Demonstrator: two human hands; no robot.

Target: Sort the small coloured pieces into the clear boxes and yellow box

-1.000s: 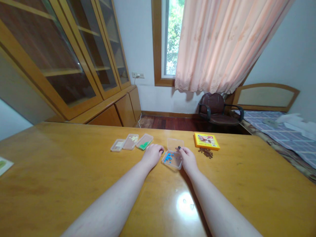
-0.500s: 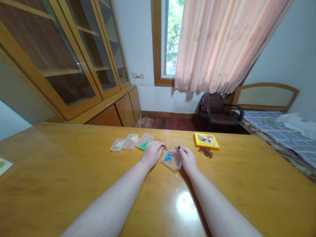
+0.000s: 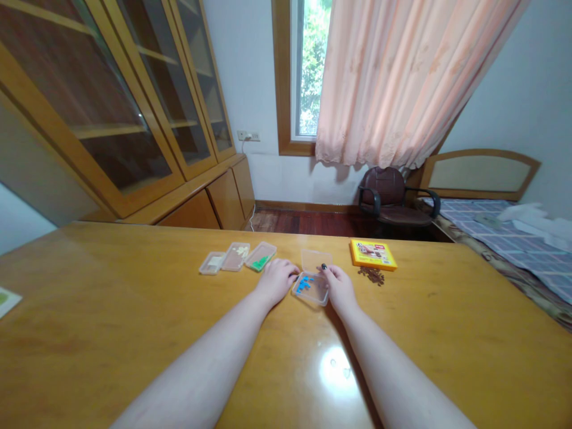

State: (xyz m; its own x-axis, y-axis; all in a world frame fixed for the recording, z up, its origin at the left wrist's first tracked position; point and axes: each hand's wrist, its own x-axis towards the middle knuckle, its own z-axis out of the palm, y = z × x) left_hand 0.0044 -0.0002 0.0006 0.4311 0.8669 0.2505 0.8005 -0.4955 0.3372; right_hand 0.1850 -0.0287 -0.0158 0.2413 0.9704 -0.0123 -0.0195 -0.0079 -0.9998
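A hinged clear plastic box (image 3: 318, 296) stands on the table in front of me, its clear lid (image 3: 315, 258) folded open to the back. Small blue pieces (image 3: 304, 284) lie in the left part of the box. My right hand (image 3: 340, 289) is closed on the box's right side, thumb at the rim near the hinge. Curled at the back left corner, my left hand (image 3: 279, 282) has its fingertips at the rim; they are partly hidden. Just beyond the left hand lies a clear box with green pieces (image 3: 260, 263).
Two more clear boxes stand to the left, one with cream pieces (image 3: 241, 251), the other a small box (image 3: 211, 264) with pale contents. Right of my hands lie a yellow box (image 3: 374, 255) and loose brown pieces (image 3: 372, 276). Beyond the table (image 3: 147, 298) stands an armchair (image 3: 388, 193).
My left fingers have dropped slightly from above the hinge to the left back corner of the box. The right hand keeps its place on the box.
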